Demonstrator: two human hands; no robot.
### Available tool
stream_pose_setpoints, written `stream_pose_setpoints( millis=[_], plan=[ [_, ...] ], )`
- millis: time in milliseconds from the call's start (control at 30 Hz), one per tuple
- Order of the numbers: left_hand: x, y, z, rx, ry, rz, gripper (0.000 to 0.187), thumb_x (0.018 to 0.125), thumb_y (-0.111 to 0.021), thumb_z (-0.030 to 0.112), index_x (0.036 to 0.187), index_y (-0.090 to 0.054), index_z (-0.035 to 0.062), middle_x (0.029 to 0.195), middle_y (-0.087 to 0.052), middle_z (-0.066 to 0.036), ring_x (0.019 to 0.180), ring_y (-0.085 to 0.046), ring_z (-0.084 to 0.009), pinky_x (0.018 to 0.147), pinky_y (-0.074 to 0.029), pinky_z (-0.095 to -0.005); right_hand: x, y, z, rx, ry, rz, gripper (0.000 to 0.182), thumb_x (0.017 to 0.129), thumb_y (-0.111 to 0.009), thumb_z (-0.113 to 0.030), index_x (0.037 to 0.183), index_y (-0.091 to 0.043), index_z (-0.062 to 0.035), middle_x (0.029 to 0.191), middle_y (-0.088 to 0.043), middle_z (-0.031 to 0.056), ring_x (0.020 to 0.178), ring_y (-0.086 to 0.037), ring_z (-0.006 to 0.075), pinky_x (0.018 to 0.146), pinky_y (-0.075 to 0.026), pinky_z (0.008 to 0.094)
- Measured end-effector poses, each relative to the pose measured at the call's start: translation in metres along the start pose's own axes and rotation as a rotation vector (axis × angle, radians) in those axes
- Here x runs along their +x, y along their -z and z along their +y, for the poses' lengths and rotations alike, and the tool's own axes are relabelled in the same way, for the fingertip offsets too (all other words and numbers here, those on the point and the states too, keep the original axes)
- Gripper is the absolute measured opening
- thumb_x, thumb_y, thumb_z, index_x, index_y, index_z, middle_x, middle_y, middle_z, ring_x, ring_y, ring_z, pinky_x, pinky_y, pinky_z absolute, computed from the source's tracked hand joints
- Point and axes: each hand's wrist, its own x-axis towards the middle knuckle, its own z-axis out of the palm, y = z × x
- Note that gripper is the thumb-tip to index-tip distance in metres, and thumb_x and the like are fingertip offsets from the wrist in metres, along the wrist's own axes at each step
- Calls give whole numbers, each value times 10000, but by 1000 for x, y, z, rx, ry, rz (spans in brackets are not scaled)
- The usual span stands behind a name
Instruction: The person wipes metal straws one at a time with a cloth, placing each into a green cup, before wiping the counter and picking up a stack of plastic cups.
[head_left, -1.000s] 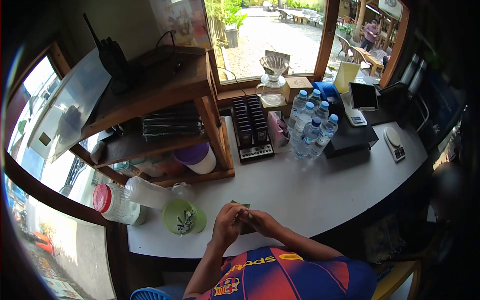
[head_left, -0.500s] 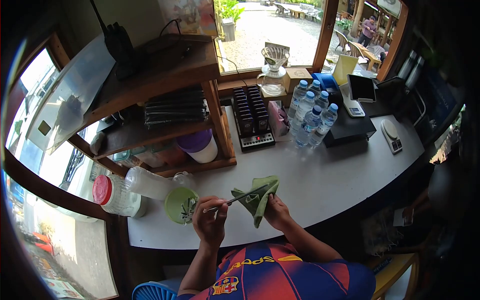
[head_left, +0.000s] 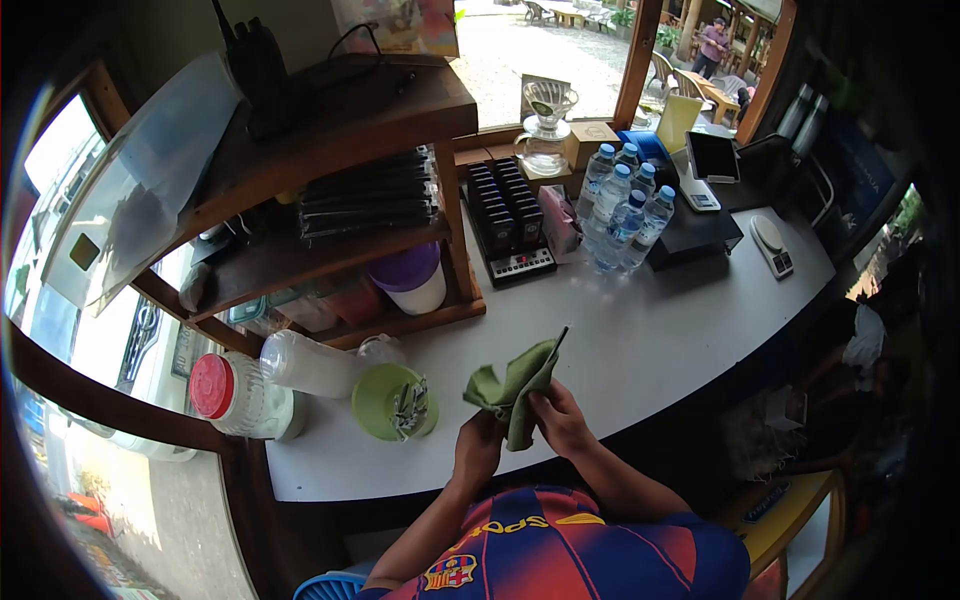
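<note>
A green cloth [head_left: 522,385] is bunched between my two hands above the counter. A slim metal utensil runs through its folds, and only its dark tip [head_left: 562,338] shows at the upper right. My left hand [head_left: 478,447] is closed at the cloth's lower left, where the utensil's other end is; its fingertips are partly hidden. With fingers closed, my right hand [head_left: 562,418] grips the cloth around the utensil. Left of my hands stands a light green tub [head_left: 372,405] holding several slim metal pieces [head_left: 410,408], whose exact kind I cannot make out.
A red-lidded jar [head_left: 245,398] and a translucent container [head_left: 305,362] stand left. Behind are a wooden shelf [head_left: 400,327], a rack of black pagers [head_left: 510,215], water bottles [head_left: 622,225], a glass coffee dripper [head_left: 547,105] and a small scale [head_left: 772,245]. A person [head_left: 712,47] is outside.
My left hand has moved right and down, away from the tub to the cloth. The cloth is now wrapped around the utensil, which points more steeply upward. The view has shifted slightly.
</note>
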Motion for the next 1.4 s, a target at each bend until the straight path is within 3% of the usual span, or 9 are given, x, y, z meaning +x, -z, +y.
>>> stream_pose_setpoints(
  millis=[233,400,633,733,867,933,1033,1300,1400],
  plan=[
    [5,-1,-27,-179,49,-313,227,1015,-486,164,1044,-603,-29,754,-608,-65,720,-584,-175,733,-476,-307,1,-1,-33,108,203,286,299,1047,-498,-197,1304,-506,-44,1117,-607,37,1018,-595,121,888,-495,307],
    [1,-15,-35,-43,-185,-167,224,1021,-495,159,1095,-608,-19,797,-629,-55,733,-556,-139,724,-463,-307,-28,-5,-10,-220,92,160,356,1030,-544,-197,1326,-508,-5,1184,-586,38,1092,-542,107,968,-424,287],
    [-12,-31,-29,-185,-8,-325,237,1044,-477,183,1008,-593,-21,801,-635,-57,730,-564,-122,718,-463,-291,-20,17,-68,-81,204,253,320,1047,-505,-228,1298,-514,-29,1081,-607,37,998,-576,122,886,-472,304],
    [-21,-47,-22,-96,39,-177,219,1028,-507,177,1039,-580,-30,840,-660,-90,813,-630,-165,790,-490,-297,-29,23,-48,-204,154,190,331,1042,-520,-219,1293,-514,-4,1125,-604,38,1047,-561,114,948,-448,303],
    [-30,-75,-62,148,-350,203,218,948,-592,34,1144,-509,-11,1062,-615,-171,944,-658,-338,831,-521,-392,-56,14,-36,-698,359,17,259,1019,-547,-159,1217,-570,6,1107,-645,97,1047,-622,212,941,-463,329],
    [-34,-76,-46,-31,-364,338,246,906,-593,29,1132,-500,4,1163,-532,-179,1050,-577,-305,853,-490,-387,-60,20,-34,-848,483,-31,230,1012,-543,-146,1173,-583,13,1078,-660,170,997,-664,314,877,-497,358],
    [-47,-69,-25,29,-485,524,275,858,-587,26,1120,-505,21,1162,-522,-159,1052,-521,-266,889,-447,-375,-51,30,-23,-845,366,-14,172,1004,-535,-101,1136,-569,4,986,-654,174,924,-662,308,805,-501,373],
    [-46,-68,12,358,-536,139,395,919,-638,178,1265,-527,21,1185,-565,-200,1055,-550,-358,922,-451,-426,-60,78,45,-910,247,-169,179,970,-568,-62,1140,-567,-8,971,-643,178,910,-644,353,804,-501,395],
    [-57,-74,5,382,-578,309,340,910,-653,121,1214,-539,20,1083,-578,-172,993,-569,-331,862,-481,-406,-72,88,52,-946,290,-204,205,954,-591,-58,1151,-573,-7,1004,-645,179,944,-634,373,816,-498,411]
  ],
)
